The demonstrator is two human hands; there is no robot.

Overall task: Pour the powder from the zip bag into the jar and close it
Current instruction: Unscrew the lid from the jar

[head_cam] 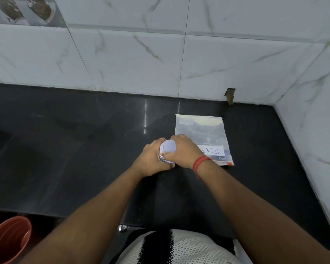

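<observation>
A small glass jar (163, 158) stands on the black counter (65, 149) at the middle of the view, with a white lid (168, 146) on top. My left hand (151, 161) wraps around the jar's body from the left. My right hand (183, 151) grips the lid and upper jar from the right; a red thread band circles its wrist. Just right of the jar, the clear zip bag (202, 134) lies flat on the counter. It looks nearly flat, and its white label reads "MILK", partly hidden by my right hand.
White marble-pattern tiled walls (160, 60) close the counter at the back and on the right, with a small hole (230, 95) at the tile base. An orange bucket (10, 239) stands below the counter's front edge at bottom left.
</observation>
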